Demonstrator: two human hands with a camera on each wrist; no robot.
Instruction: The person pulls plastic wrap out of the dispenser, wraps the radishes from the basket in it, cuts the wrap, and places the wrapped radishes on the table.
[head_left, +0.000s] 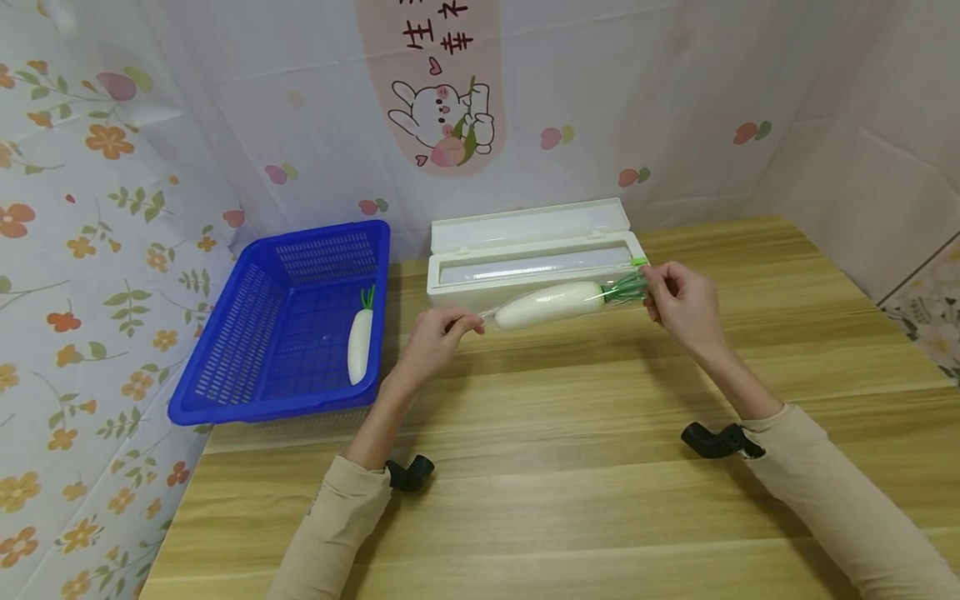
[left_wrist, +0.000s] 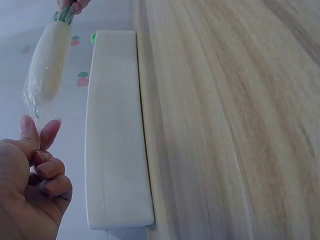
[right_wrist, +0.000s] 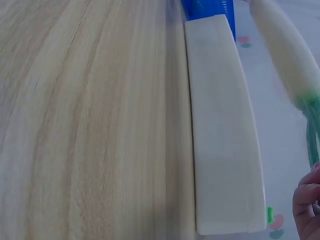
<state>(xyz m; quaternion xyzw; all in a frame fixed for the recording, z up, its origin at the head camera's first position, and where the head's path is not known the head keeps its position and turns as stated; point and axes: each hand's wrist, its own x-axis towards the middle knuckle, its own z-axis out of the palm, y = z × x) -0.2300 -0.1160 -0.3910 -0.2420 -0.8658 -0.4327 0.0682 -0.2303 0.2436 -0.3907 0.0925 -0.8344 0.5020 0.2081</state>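
Note:
Between both hands a white radish [head_left: 551, 305] with green stalks hangs wrapped in clear plastic film, raised in front of the white box. My left hand [head_left: 441, 340] pinches the twisted film at the root tip, thumb against forefinger, as the left wrist view shows. At the other end my right hand [head_left: 684, 305] pinches the film by the green stalks [head_left: 626, 287]. The right wrist view catches only part of the right hand [right_wrist: 308, 202] at its edge. Behind the radish stands the long white film dispenser box [head_left: 480, 293], lid [head_left: 532, 227] raised, with a film roll [head_left: 536, 265] inside.
A blue plastic basket [head_left: 273, 408] stands at the left of the wooden table [head_left: 570, 475]. Another white radish [head_left: 360, 346] with green stalks lies in it, along its right side. A patterned cloth [head_left: 585, 100] hangs behind the table. A green tab [right_wrist: 270, 215] sits at one box end.

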